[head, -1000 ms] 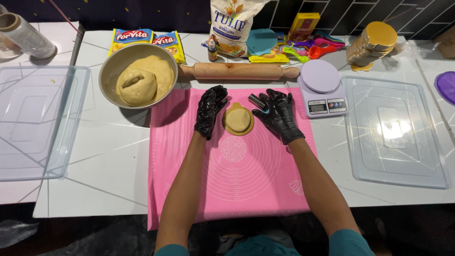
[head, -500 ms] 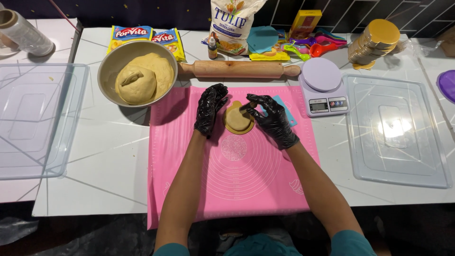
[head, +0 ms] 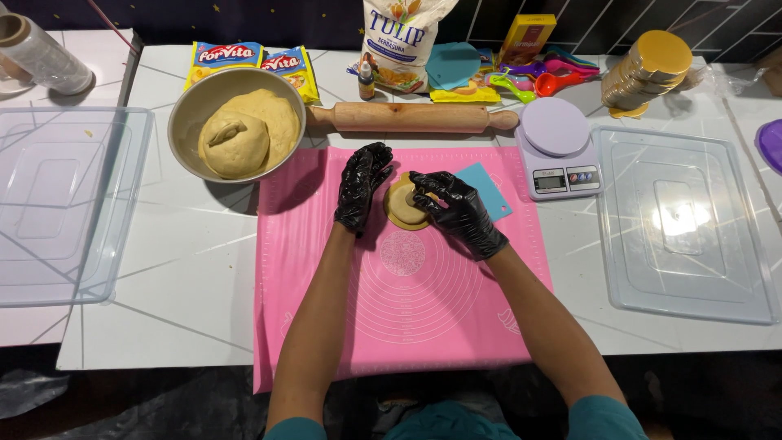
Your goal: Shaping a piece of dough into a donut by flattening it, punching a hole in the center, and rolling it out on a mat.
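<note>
Pink mat bears dough disc, right hand pressing, left hand beside.

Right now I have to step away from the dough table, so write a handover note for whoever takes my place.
Left hand, black-gloved: rests at the left edge of the flattened round tan dough disc, steadying it.
Right hand, black-gloved: fingertips press at the disc's centre, onto a small darker lump there.
The disc lies on the pink silicone mat.
Done: one piece flattened, something set in its centre.
Left: disc not closed; bulk dough waits in the round metal bowl; wooden rolling pin lies behind the mat.
</note>
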